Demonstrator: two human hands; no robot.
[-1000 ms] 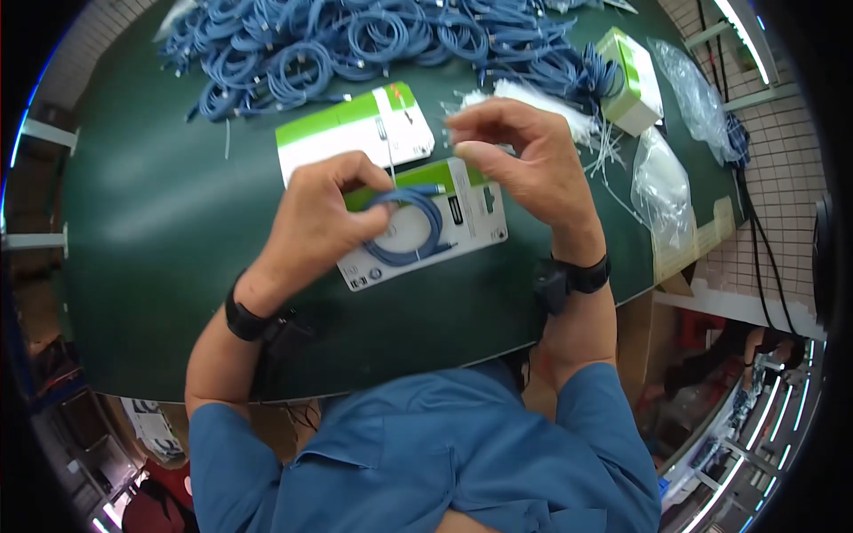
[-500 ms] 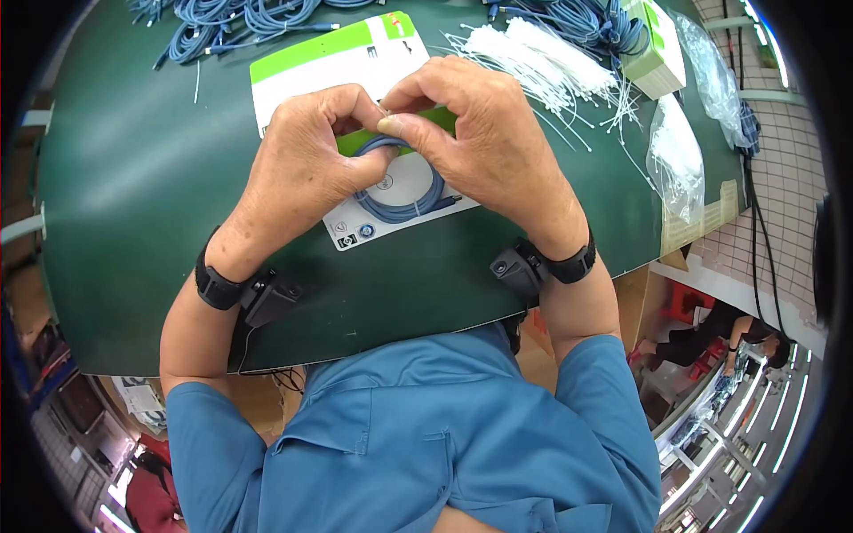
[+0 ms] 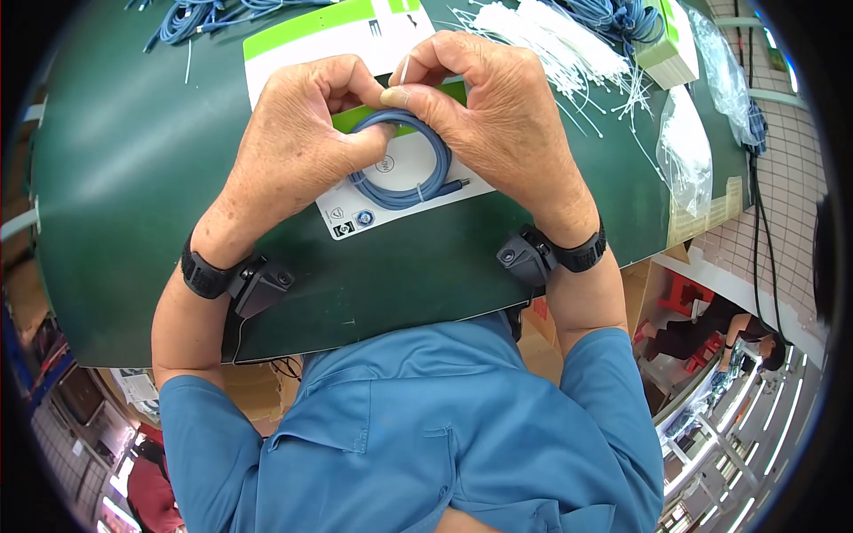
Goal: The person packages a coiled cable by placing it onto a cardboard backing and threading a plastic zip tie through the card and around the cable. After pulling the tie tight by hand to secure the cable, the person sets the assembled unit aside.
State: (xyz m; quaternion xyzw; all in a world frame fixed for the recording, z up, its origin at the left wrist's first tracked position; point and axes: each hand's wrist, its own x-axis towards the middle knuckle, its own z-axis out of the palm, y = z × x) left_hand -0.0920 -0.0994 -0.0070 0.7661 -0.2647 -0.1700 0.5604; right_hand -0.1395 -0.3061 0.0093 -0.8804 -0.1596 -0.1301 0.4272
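Note:
A coiled blue cable (image 3: 400, 199) stands out against a white and green printed card (image 3: 333, 222), with its plug end pointing right. My left hand (image 3: 298, 133) is closed round the coil's upper left part, its thumb inside the ring. At the top of the coil, my right hand (image 3: 502, 120) pinches a thin white cable tie (image 3: 405, 70), whose tail sticks up by the index finger. A second white tie (image 3: 420, 193) wraps the coil's lower right. The fingertips of both hands meet at the top and partly hide the tie there.
Another white and green card (image 3: 311, 51) lies behind my hands on the green table (image 3: 124, 195). Loose cable ties (image 3: 569, 53), more blue cables (image 3: 187, 19), a green-white box (image 3: 666, 53) and a plastic bag of ties (image 3: 684, 160) sit around the far side.
Both hands and the coil have moved slightly up and away from me. The coil shows rounder, and the white tie's tail now stands out clearly above the right thumb.

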